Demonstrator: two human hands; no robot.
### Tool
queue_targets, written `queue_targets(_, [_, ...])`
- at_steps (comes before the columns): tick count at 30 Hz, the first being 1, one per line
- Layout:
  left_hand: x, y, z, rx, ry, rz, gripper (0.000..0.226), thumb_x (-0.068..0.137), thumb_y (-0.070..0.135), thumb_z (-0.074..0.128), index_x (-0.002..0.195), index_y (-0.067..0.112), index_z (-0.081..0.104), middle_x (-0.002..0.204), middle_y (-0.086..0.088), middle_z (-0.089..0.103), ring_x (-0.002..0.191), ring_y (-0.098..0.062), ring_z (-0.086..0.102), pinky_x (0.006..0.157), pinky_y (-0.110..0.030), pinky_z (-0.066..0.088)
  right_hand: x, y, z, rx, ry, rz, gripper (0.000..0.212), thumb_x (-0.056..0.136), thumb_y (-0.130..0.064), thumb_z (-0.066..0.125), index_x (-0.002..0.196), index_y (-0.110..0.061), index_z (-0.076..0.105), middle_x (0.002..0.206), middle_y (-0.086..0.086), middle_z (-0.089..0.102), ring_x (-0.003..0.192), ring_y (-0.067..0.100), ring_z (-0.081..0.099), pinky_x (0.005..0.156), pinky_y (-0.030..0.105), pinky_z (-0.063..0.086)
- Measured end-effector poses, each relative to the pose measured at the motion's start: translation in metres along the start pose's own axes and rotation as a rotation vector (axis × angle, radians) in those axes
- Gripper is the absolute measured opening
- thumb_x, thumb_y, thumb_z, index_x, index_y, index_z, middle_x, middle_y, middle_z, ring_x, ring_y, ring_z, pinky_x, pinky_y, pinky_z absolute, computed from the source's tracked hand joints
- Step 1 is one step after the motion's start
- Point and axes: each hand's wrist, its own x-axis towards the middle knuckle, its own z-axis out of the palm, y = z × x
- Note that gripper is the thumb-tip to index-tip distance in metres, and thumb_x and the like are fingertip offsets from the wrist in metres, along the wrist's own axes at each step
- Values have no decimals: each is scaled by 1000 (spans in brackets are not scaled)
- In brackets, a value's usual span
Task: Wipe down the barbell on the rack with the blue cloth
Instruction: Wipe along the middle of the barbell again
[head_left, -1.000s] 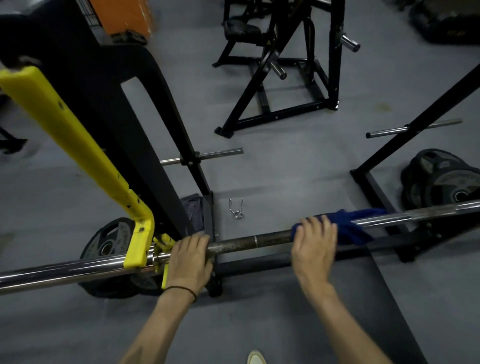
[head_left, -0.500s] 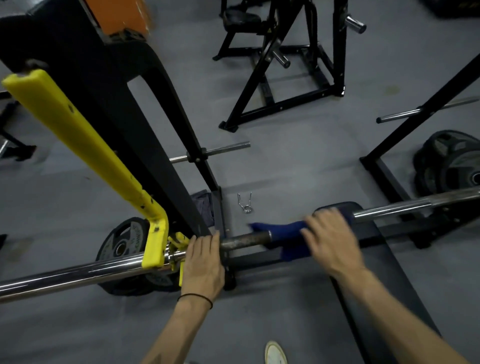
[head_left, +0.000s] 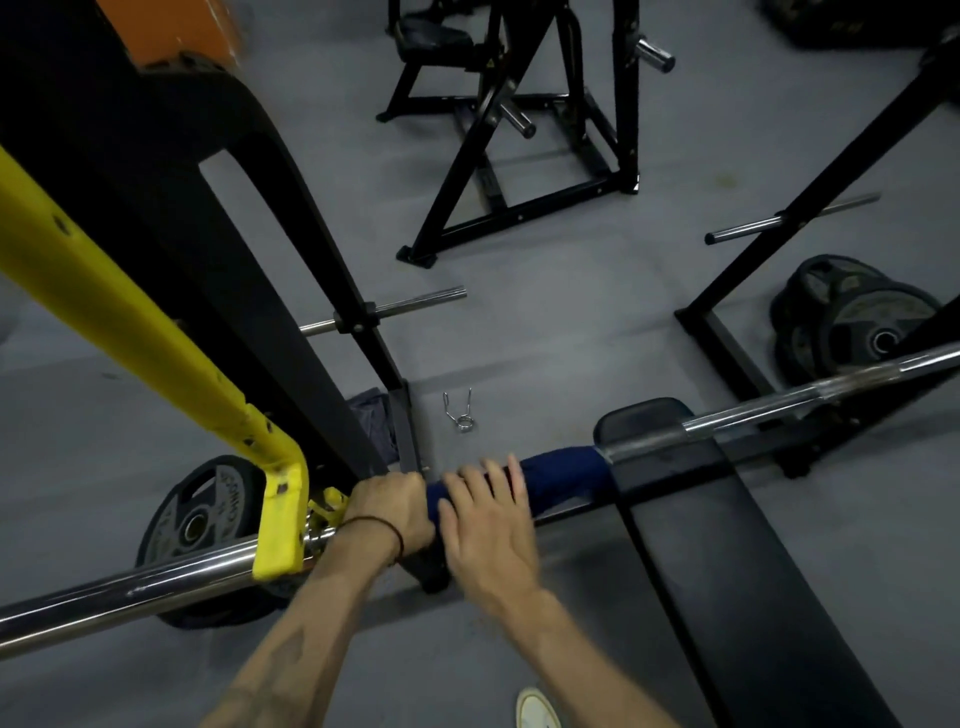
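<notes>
- Barbell (head_left: 753, 415) lies across the rack, running from lower left to upper right, above the black bench pad (head_left: 727, 545).
- Yellow hook (head_left: 280, 519) of the rack (head_left: 156, 208) cradles the bar at its left end.
- Left hand (head_left: 389, 506) sits just right of the yellow hook, fingers clenched around the bar; a thin dark band circles the wrist.
- Blue cloth (head_left: 561, 467) is wrapped over the bar between the left hand and the bench pad's head end.
- Right hand (head_left: 485, 519) lies on top of the cloth, touching the left hand; fingers (head_left: 514, 473) spread and curved over the cloth, pressing it to the bar. The hand is motion-blurred.
- Floor: 1 spring clip (head_left: 460, 410) beyond the bar, a weight plate (head_left: 202, 519) under the left end, stacked plates (head_left: 857, 317) at far right.
</notes>
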Motion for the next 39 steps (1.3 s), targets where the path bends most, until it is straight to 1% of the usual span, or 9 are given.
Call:
queue_targets(4, [5, -3, -4, -113, -136, -9, 37, 83, 46, 66, 109, 21, 65, 103, -2, 68, 92, -23, 66, 77, -31, 51, 6, 77, -19, -27, -19, -200, 34, 102, -43, 47, 112, -17, 66, 97, 5, 61, 93, 29, 55, 96, 42, 41])
queue_targets(9, [-25, -6, 32, -101, 397, 100, 28, 71, 30, 77, 91, 21, 61, 90, -2, 67, 82, -28, 66, 70, -36, 51, -6, 190, -54, -121, 87, 87, 44, 102, -40, 41, 120, -9, 67, 120, 13, 63, 121, 37, 55, 118, 49, 30])
queue_targets(14, [-40, -12, 61, -117, 526, 177, 80, 60, 17, 79, 136, 3, 57, 136, -17, 59, 124, -35, 57, 111, -46, 36, -6, 119, -29, -25, 158, 461, 52, 102, -31, 32, 129, -2, 65, 142, 19, 58, 148, 38, 35, 126, 52, 13])
queue_targets(20, [-56, -17, 83, -53, 548, 161, 77, 84, 15, 51, 154, -2, 24, 161, -20, 24, 151, -33, 21, 121, -49, 19, -17, -29, 6, -2, 21, 55, 51, 99, -37, 40, 139, -15, 61, 141, 8, 61, 140, 34, 49, 122, 51, 17])
queue_targets(24, [-58, -13, 81, -96, 527, 116, 84, 77, 16, 49, 155, 0, 22, 162, -18, 23, 151, -30, 20, 121, -49, 20, -6, 36, -9, -14, 0, -189, 45, 101, -36, 45, 131, -11, 67, 125, 10, 68, 118, 32, 63, 116, 42, 31])
queue_targets(27, [-58, -9, 78, -115, 525, 111, 84, 77, 17, 51, 155, 1, 26, 161, -17, 27, 150, -31, 25, 121, -49, 20, 4, 124, -36, -30, 109, -28, 44, 99, -37, 47, 114, -4, 71, 113, 17, 69, 104, 38, 64, 106, 44, 37])
queue_targets(32, [-46, -5, 65, -88, 561, 107, 66, 56, 7, 80, 120, 4, 63, 103, -14, 62, 97, -35, 63, 103, -46, 43, 0, 212, -59, -54, 134, 331, 57, 101, -37, 32, 127, 0, 66, 137, 22, 61, 137, 40, 47, 121, 56, 25])
queue_targets(35, [-35, 11, 44, -96, 457, 50, 45, 51, 15, 90, 85, 14, 61, 76, -7, 57, 66, -30, 56, 63, -39, 49, -2, 173, -47, 4, 189, 498, 62, 99, -35, 26, 136, 1, 61, 150, 21, 51, 150, 39, 31, 125, 58, 14])
queue_targets(39, [-23, 14, 38, -105, 418, 87, 49, 39, 27, 96, 69, 15, 59, 61, -7, 59, 52, -29, 59, 47, -30, 44, -20, 70, -17, 83, 196, 345, 56, 95, -27, 38, 142, -3, 56, 155, 17, 47, 152, 37, 28, 125, 53, 16])
